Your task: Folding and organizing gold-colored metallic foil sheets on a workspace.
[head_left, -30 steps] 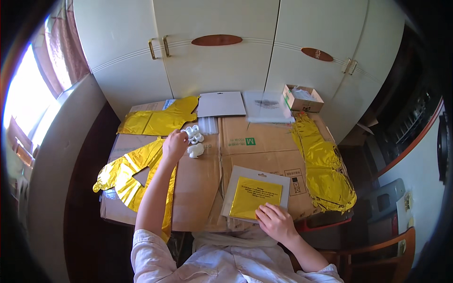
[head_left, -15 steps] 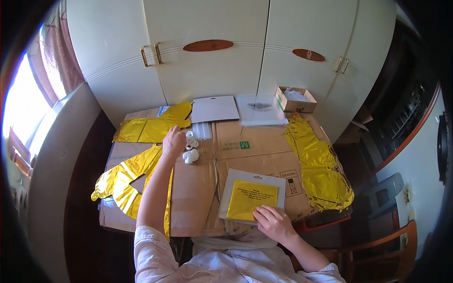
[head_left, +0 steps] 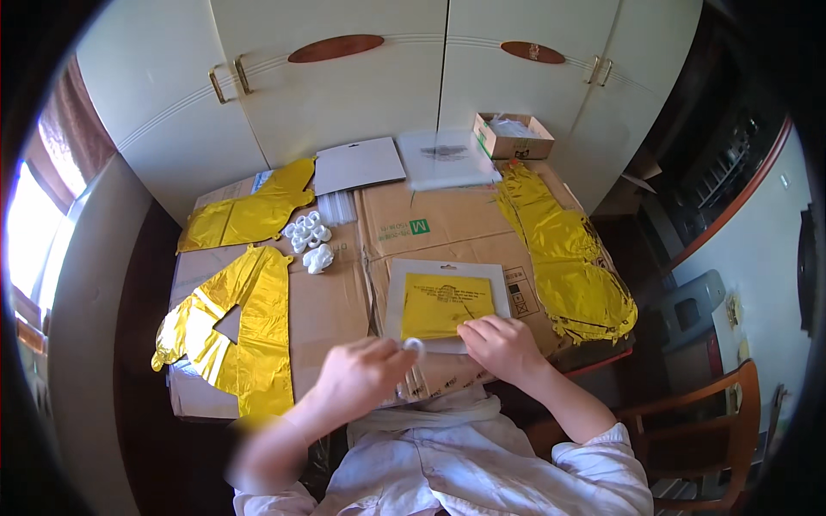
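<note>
My left hand [head_left: 366,374], blurred by motion, pinches a small white ring-shaped roll [head_left: 414,346] near the table's front edge. To its right lies a grey-white card [head_left: 396,297] with a hanging slot, and on that card a folded yellow foil balloon [head_left: 447,310] with dark print. The fingers of my right hand [head_left: 503,347] are curled together at the lower right corner of the folded foil, pressing or gripping it. Several white ring-shaped rolls [head_left: 306,230] sit in a cluster at left centre, with a crumpled white bundle [head_left: 318,259] just in front of them.
Flat gold foil balloons lie on the left: a holed one [head_left: 262,327] in front, another [head_left: 249,206] behind. A long one [head_left: 568,267] lies right. At the back are grey-white cards [head_left: 360,163], clear bags [head_left: 447,159], clear straws [head_left: 336,207] and a small cardboard box [head_left: 514,136].
My left hand has come back from the white rolls toward me with one white roll in it. My right hand stays at the foil's lower right. The view has tilted down.
</note>
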Motion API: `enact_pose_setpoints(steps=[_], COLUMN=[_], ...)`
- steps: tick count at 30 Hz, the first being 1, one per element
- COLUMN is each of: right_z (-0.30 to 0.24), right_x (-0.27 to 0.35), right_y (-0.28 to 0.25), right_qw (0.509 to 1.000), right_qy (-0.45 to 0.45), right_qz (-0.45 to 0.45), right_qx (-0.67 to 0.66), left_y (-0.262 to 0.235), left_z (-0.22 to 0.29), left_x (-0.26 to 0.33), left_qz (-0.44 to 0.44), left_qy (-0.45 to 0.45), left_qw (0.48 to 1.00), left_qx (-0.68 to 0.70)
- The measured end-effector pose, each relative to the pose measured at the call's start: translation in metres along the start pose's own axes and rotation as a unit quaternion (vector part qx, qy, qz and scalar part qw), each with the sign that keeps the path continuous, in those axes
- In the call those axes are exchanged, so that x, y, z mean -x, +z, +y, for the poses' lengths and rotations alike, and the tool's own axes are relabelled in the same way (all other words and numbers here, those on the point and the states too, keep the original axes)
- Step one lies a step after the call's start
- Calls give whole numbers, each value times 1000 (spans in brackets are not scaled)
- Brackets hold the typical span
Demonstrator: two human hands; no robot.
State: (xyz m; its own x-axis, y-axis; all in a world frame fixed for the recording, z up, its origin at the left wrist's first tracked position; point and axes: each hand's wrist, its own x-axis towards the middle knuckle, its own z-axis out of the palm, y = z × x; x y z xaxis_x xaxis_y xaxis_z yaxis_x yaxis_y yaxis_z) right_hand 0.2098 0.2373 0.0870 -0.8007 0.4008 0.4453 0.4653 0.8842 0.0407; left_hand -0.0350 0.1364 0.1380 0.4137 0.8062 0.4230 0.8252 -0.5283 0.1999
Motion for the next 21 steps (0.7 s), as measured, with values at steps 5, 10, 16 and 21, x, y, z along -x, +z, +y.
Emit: enact_pose_setpoints(steps=[5,10,16,21], right_z=[6,6,3,-2], right_x=[-18,-20,-20,-21], right_y=[-7,-3,-1,-2], right_qw=[999,998,998,999], right_qy=[5,-2,8,7], right_qz=[38,61,59,47], right_qx=[16,26,21,24], left_y=[35,55,56,74], left_z=[10,22,37,36], left_x=[-11,-22,-7,-5], left_qz=[-43,14,38,6], left_qy=[2,-19,-6,-58], left_qw=[997,987,994,995], left_qx=[-70,-158,-98,-82])
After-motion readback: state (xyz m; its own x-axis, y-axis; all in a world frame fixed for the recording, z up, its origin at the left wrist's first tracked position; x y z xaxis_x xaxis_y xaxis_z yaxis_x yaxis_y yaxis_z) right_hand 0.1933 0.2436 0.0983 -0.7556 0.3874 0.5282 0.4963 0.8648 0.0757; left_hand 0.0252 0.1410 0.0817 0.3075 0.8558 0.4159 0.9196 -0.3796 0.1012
